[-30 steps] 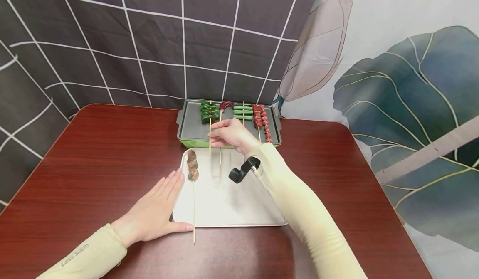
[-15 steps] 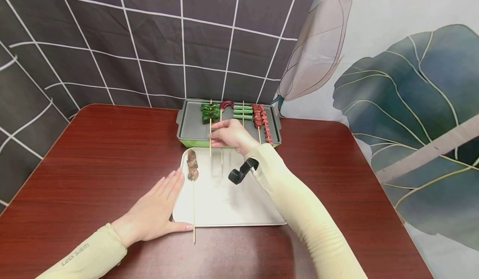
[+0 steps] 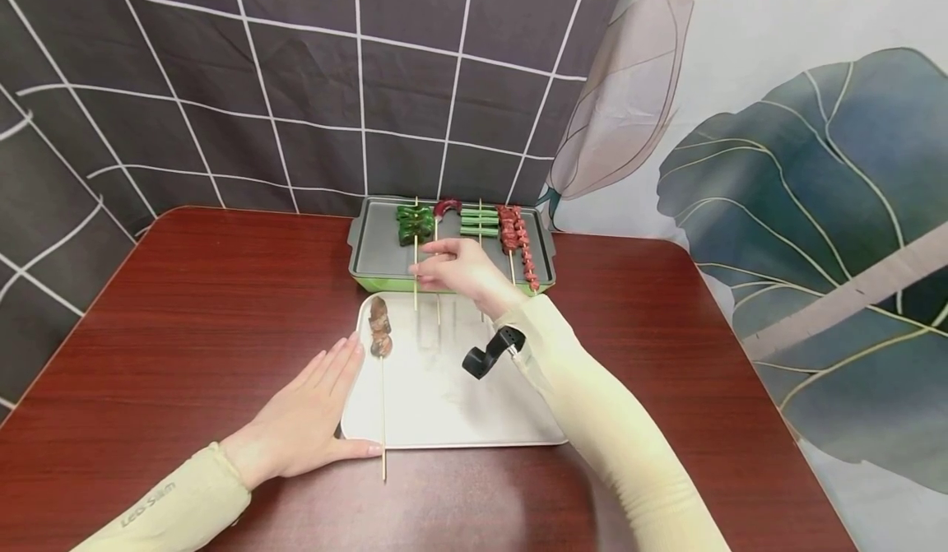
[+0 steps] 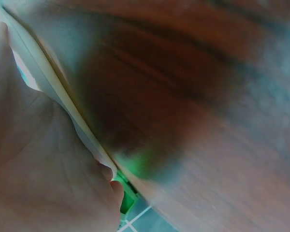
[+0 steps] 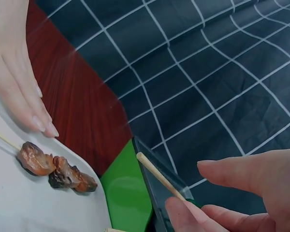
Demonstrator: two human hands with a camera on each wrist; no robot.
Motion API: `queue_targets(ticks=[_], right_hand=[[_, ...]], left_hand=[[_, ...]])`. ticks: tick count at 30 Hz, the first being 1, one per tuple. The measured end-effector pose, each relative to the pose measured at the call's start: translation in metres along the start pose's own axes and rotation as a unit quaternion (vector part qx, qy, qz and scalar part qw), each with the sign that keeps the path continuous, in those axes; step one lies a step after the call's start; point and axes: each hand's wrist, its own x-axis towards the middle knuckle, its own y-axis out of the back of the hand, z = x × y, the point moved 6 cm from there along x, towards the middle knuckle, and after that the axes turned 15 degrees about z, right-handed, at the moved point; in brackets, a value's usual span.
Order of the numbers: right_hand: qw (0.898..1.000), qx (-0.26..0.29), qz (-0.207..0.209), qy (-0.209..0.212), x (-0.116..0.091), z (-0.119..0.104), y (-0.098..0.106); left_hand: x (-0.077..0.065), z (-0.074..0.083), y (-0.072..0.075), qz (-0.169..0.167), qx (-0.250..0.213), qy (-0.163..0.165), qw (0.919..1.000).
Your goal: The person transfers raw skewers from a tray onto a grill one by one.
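Note:
In the head view my left hand [image 3: 311, 416] lies flat with straight fingers along the left edge of a white tray [image 3: 452, 404]. Its thumb reaches the front rim beside the stick of a browned meat skewer [image 3: 380, 330] on the tray's left side. My right hand [image 3: 467, 272] is over the front of a grey grill pan [image 3: 379, 248]. Its thumb and a finger pinch the stick of a green pepper skewer [image 3: 416, 224], while one finger stands off, as the right wrist view shows. The pepper pieces lie at the pan's left, with the stick end overhanging the tray.
Inside the pan, to the right, are a dark red curved piece [image 3: 448, 207] on a stick, a green bean skewer [image 3: 480, 220], a red meat skewer [image 3: 509, 229] and a thinner red skewer [image 3: 526, 248]. A dark checked cloth [image 3: 296, 124] hangs behind the reddish-brown table [image 3: 207, 305].
My right hand has shifted very slightly, its wrist moving a little right and nearer. The pepper skewer stays almost in place. My left hand has not moved.

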Motion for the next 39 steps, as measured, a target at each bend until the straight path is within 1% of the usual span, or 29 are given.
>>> queue_targets(ticks=[10,15,20,26,31,39], right_hand=[[0.999,-0.012,-0.026,0.032,-0.022,-0.003,0.009],[0.998,-0.004,-0.04,0.05,-0.035,-0.004,0.012],[0.997,-0.002,-0.047,0.066,-0.05,-0.001,0.012],[0.996,0.006,-0.054,0.067,-0.068,0.006,0.01],[0.995,0.01,-0.073,0.067,-0.08,0.014,0.008],[0.994,0.005,-0.09,0.064,-0.094,0.029,0.008]], left_hand=[[0.0,0.001,0.0,0.001,0.002,-0.001,1.0],[-0.001,0.0,0.0,-0.002,0.001,0.001,1.0],[-0.001,0.0,0.0,-0.004,-0.002,0.003,1.0],[0.0,0.001,0.001,-0.002,-0.002,0.001,1.0],[0.0,0.001,0.0,-0.002,-0.003,0.003,1.0],[0.0,0.001,0.0,-0.001,-0.002,0.003,1.0]])
